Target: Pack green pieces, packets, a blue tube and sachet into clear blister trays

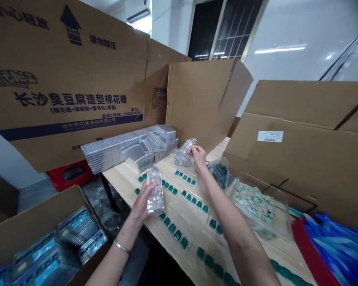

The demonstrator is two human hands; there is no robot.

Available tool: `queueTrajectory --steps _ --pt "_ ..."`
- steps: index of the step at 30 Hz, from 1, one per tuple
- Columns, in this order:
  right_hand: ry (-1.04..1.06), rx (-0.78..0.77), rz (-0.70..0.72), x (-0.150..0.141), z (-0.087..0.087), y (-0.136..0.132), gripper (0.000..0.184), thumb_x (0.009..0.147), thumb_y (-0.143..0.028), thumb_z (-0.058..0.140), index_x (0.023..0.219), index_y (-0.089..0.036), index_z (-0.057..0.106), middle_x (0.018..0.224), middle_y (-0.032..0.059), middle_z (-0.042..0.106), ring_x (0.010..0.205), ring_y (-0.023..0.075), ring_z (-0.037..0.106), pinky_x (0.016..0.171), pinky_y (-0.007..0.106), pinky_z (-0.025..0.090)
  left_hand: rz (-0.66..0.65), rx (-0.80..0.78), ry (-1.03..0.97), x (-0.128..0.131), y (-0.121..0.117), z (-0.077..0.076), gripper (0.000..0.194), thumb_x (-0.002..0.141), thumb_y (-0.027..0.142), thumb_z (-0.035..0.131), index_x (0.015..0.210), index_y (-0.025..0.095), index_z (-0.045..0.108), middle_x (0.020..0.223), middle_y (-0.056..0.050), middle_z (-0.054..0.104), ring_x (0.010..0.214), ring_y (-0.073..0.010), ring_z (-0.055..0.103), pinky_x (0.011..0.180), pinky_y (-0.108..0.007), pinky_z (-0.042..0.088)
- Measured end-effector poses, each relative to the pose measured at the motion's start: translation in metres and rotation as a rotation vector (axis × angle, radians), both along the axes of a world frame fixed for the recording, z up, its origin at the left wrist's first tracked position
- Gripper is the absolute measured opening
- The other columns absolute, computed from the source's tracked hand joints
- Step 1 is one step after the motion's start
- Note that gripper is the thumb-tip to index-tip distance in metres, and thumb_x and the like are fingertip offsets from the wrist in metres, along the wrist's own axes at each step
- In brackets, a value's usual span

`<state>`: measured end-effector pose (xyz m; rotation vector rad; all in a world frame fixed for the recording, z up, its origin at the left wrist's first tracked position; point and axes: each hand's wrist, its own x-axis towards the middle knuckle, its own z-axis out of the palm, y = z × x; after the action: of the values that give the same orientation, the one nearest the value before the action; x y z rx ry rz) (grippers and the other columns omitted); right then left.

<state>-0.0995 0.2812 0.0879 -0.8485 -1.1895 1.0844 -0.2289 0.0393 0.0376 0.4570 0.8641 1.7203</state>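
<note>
My left hand (144,200) is wrapped round a stack of clear plastic trays (155,192), held upright above the front edge of the table. Farther back, my right hand (197,155) pinches a clear plastic tray (187,147) by its edge, over a crumpled clear plastic bag (182,159). Below my arms, rows of small green pieces (172,228) lie across the table, several of them in clear trays. Whether the tray at my right fingers is single or one of several, I cannot tell.
Long stacks of clear trays (107,153) lie at the back left. To the right stand a dark bag (220,174), a clear bin of small pale pieces (253,202) and a red container of blue packets (334,242). An open carton (86,194) holds blue packages. Large cardboard boxes (197,95) stand behind.
</note>
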Motion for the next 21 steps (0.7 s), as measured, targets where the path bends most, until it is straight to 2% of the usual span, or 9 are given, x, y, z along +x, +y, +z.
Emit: queueTrajectory --steps 2,5,9,12,13,15,17,19,21 --pt "-0.023 -0.013 -0.024 -0.016 -0.005 0.02 0.012 0.068 -0.029 0.052 0.069 -0.017 0.055 0.062 -0.0013 0.059 0.058 0.0119 0.059 0.068 0.027 0.052 -0.011 0.004 0.002 0.003 0.001 0.001 0.05 0.073 0.03 0.069 0.12 0.025 0.053 0.09 -0.002 0.064 0.069 -0.0134 0.063 0.065 -0.026 0.052" --pt "-0.093 -0.026 -0.015 -0.03 -0.008 0.034 0.012 0.067 -0.028 0.053 0.062 -0.017 0.053 0.054 -0.0019 0.056 0.058 0.0136 0.058 0.062 0.026 0.05 -0.028 -0.002 0.01 0.003 0.003 0.002 0.056 0.073 0.029 0.069 0.125 0.026 0.051 0.092 -0.002 0.064 0.069 -0.0128 0.063 0.065 -0.025 0.051" --pt "-0.208 -0.03 0.038 -0.032 -0.008 0.022 0.012 0.064 -0.027 0.06 0.064 -0.016 0.055 0.053 -0.0032 0.056 0.057 0.0128 0.055 0.058 0.024 0.047 -0.034 0.018 0.027 0.0 0.006 0.004 0.06 0.071 0.027 0.07 0.127 0.026 0.049 0.094 -0.002 0.064 0.069 -0.0119 0.061 0.065 -0.024 0.049" --pt "-0.286 -0.027 0.179 -0.027 -0.008 -0.016 0.015 0.064 -0.028 0.065 0.069 -0.015 0.059 0.058 -0.0028 0.059 0.055 0.0107 0.054 0.058 0.023 0.046 -0.024 0.041 0.07 -0.001 0.008 0.006 0.061 0.069 0.026 0.072 0.126 0.026 0.05 0.093 -0.001 0.064 0.069 -0.0111 0.06 0.066 -0.024 0.047" --pt "-0.313 -0.026 0.275 -0.024 -0.007 -0.034 0.017 0.065 -0.03 0.066 0.071 -0.015 0.061 0.06 -0.0021 0.06 0.055 0.0105 0.055 0.059 0.023 0.047 -0.018 0.052 0.092 0.0 0.009 0.006 0.061 0.069 0.026 0.072 0.126 0.026 0.051 0.094 -0.002 0.064 0.071 -0.0117 0.06 0.069 -0.024 0.047" --pt "-0.368 -0.015 0.591 -0.016 -0.004 -0.075 0.024 0.07 -0.037 0.066 0.079 -0.015 0.064 0.067 0.0007 0.064 0.059 0.0111 0.058 0.061 0.024 0.048 0.004 0.084 0.139 0.002 0.011 0.006 0.062 0.069 0.026 0.072 0.127 0.026 0.051 0.1 -0.003 0.064 0.081 -0.0145 0.06 0.076 -0.026 0.046" --pt "-0.383 -0.033 0.761 -0.008 0.001 -0.112 0.026 0.072 -0.04 0.066 0.08 -0.015 0.065 0.069 0.0012 0.064 0.061 0.0108 0.058 0.062 0.024 0.047 0.028 0.126 0.181 0.007 0.012 0.005 0.063 0.069 0.025 0.073 0.128 0.025 0.051 0.108 -0.005 0.063 0.095 -0.0187 0.058 0.085 -0.028 0.043" --pt "-0.367 -0.063 0.818 -0.002 0.005 -0.139 0.025 0.072 -0.039 0.067 0.08 -0.015 0.066 0.069 -0.0003 0.064 0.06 0.0095 0.057 0.061 0.022 0.046 0.037 0.158 0.205 0.012 0.013 0.004 0.065 0.068 0.024 0.074 0.128 0.024 0.051 0.116 -0.007 0.061 0.106 -0.0217 0.055 0.09 -0.03 0.041" --pt "-0.341 -0.088 0.82 0.001 0.008 -0.153 0.022 0.072 -0.037 0.067 0.078 -0.016 0.067 0.067 -0.0019 0.063 0.059 0.0085 0.055 0.06 0.021 0.045 0.022 0.169 0.21 0.016 0.013 0.004 0.066 0.067 0.023 0.074 0.129 0.024 0.05 0.123 -0.007 0.057 0.111 -0.0227 0.053 0.093 -0.031 0.04"
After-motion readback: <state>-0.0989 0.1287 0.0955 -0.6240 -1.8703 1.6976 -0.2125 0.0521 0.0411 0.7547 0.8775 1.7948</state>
